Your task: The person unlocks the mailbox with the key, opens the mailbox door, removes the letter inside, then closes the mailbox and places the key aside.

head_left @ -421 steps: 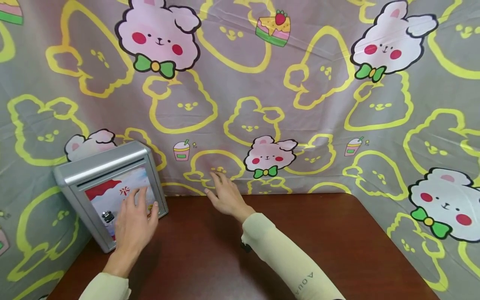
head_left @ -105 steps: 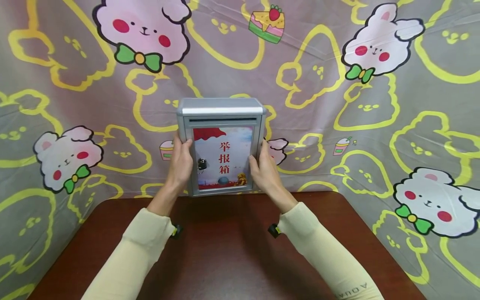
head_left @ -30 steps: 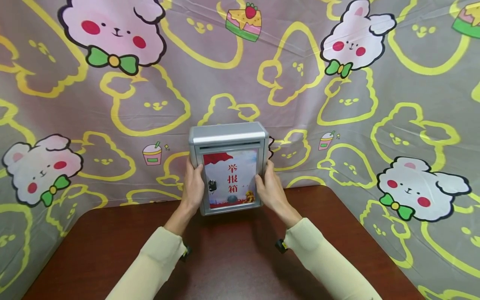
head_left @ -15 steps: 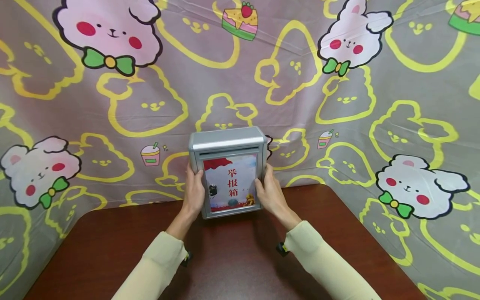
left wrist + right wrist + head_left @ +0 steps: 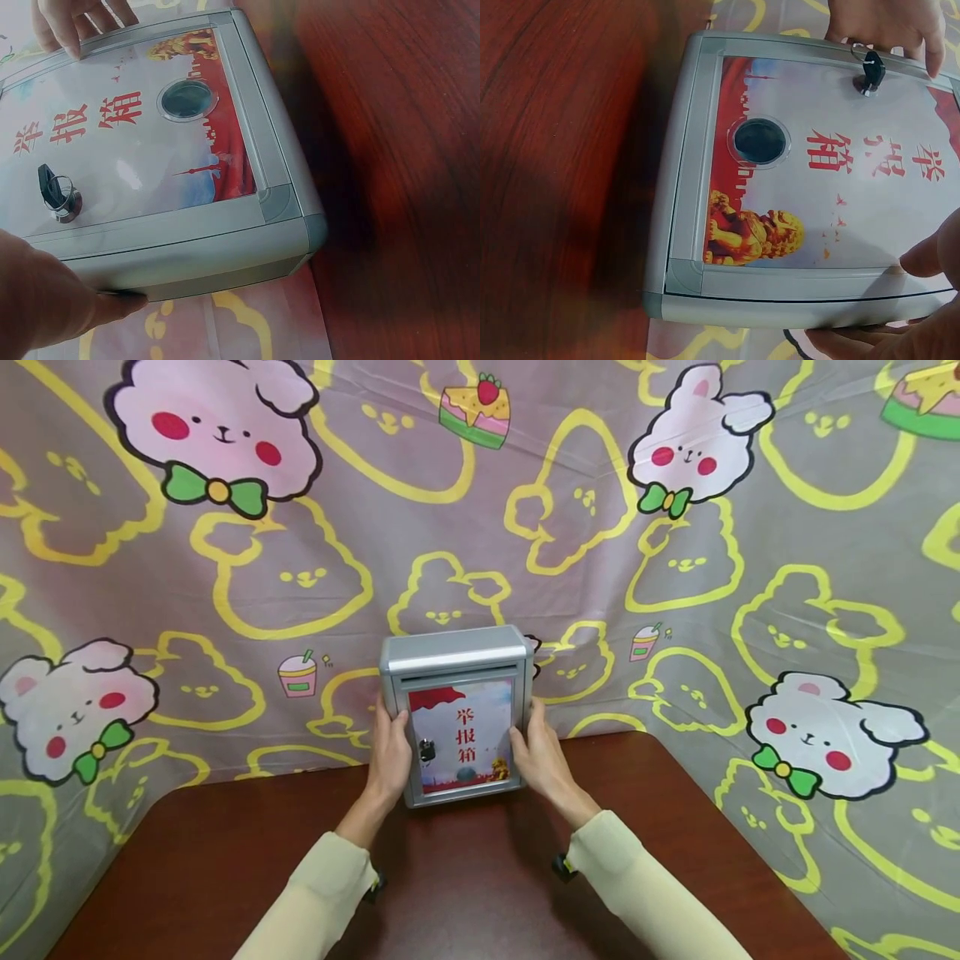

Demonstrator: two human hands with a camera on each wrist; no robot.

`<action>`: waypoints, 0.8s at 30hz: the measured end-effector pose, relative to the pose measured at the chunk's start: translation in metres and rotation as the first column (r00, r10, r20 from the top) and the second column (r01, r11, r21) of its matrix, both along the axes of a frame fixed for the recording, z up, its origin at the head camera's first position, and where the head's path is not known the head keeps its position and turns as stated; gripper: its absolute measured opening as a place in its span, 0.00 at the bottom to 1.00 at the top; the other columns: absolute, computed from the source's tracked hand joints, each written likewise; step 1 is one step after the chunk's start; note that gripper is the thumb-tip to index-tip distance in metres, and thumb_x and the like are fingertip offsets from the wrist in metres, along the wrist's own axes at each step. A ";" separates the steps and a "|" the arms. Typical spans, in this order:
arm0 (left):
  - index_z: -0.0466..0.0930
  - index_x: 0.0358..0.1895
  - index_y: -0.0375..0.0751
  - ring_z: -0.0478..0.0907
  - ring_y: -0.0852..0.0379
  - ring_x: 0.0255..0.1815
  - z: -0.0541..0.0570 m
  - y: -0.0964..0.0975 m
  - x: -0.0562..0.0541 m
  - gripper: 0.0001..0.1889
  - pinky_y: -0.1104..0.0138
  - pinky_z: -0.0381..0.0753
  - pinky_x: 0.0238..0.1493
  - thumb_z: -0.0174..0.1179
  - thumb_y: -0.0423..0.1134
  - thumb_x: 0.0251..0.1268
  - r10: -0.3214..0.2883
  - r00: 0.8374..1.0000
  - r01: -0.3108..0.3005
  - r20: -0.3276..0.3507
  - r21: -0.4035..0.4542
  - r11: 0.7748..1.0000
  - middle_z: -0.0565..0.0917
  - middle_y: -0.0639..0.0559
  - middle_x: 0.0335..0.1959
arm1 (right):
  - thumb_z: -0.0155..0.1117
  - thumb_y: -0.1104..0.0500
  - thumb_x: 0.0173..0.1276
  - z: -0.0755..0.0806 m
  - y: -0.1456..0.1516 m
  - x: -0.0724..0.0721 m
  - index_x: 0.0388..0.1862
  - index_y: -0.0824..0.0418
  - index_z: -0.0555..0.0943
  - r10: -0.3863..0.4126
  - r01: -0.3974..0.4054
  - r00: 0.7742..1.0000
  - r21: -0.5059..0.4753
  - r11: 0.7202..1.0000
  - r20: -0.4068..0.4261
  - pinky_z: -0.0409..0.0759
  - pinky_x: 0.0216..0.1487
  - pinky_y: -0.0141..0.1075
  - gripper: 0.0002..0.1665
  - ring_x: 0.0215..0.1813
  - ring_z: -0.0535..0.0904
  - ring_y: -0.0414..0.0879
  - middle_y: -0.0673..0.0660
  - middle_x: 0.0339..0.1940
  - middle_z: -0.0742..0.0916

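Note:
A grey metal drop box (image 5: 489, 706) stands upright, tilted slightly, near the back of the table in the head view. Its front has a slot near the top, a printed panel with red characters and a round window (image 5: 187, 100). A black-headed key (image 5: 874, 69) sits in the lock on the front's left side. My left hand (image 5: 390, 753) grips the left side, thumb toward the front edge. The right side is held by my right hand (image 5: 542, 753), its thumb on the front frame. Fingers behind the box are mostly hidden.
The dark red-brown table (image 5: 247, 860) lies under the box and both forearms. Close behind hangs a patterned cloth (image 5: 570, 552) with cartoon rabbits, which also runs along both sides. A small dark wrist camera (image 5: 564, 867) shows under the right sleeve.
Earlier the drop box stood at the left with my hands off it. Later both hands held it raised in the middle. Over the last second it has come down a little, still gripped.

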State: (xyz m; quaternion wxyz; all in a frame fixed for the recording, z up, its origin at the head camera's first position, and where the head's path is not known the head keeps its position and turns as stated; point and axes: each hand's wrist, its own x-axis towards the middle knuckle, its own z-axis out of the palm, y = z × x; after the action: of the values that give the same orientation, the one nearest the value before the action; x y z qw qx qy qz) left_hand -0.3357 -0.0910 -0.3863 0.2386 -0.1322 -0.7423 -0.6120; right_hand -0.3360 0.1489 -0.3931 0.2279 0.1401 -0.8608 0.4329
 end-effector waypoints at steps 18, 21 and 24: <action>0.47 0.83 0.45 0.59 0.47 0.76 -0.017 0.003 -0.002 0.30 0.49 0.52 0.79 0.37 0.36 0.83 0.039 0.999 -0.039 -0.005 0.010 0.999 0.61 0.40 0.77 | 0.57 0.64 0.76 -0.014 0.002 -0.002 0.74 0.70 0.58 -0.025 0.026 0.999 0.022 0.999 -0.020 0.78 0.60 0.59 0.33 0.59 0.80 0.67 0.76 0.61 0.81; 0.46 0.83 0.46 0.58 0.46 0.77 -0.018 0.004 -0.002 0.30 0.48 0.51 0.80 0.37 0.37 0.83 0.037 0.999 -0.037 0.002 0.011 0.999 0.60 0.40 0.78 | 0.58 0.65 0.75 -0.015 0.002 -0.003 0.74 0.70 0.59 -0.023 0.024 0.999 0.018 1.000 -0.031 0.78 0.59 0.59 0.32 0.59 0.81 0.67 0.75 0.61 0.81; 0.45 0.83 0.45 0.56 0.45 0.78 -0.020 0.004 -0.003 0.30 0.47 0.50 0.80 0.37 0.38 0.83 0.038 0.999 -0.038 0.016 0.004 0.999 0.58 0.40 0.79 | 0.58 0.66 0.75 -0.016 0.002 -0.003 0.73 0.70 0.59 -0.025 0.025 0.999 0.009 1.000 -0.034 0.78 0.60 0.59 0.32 0.59 0.81 0.66 0.75 0.60 0.81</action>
State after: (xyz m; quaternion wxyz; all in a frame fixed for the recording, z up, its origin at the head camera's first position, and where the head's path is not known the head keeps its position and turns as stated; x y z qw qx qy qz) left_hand -0.3383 -0.0872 -0.4060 0.2445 -0.1128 -0.7454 -0.6099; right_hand -0.3392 0.1509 -0.4088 0.2472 0.1379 -0.8606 0.4234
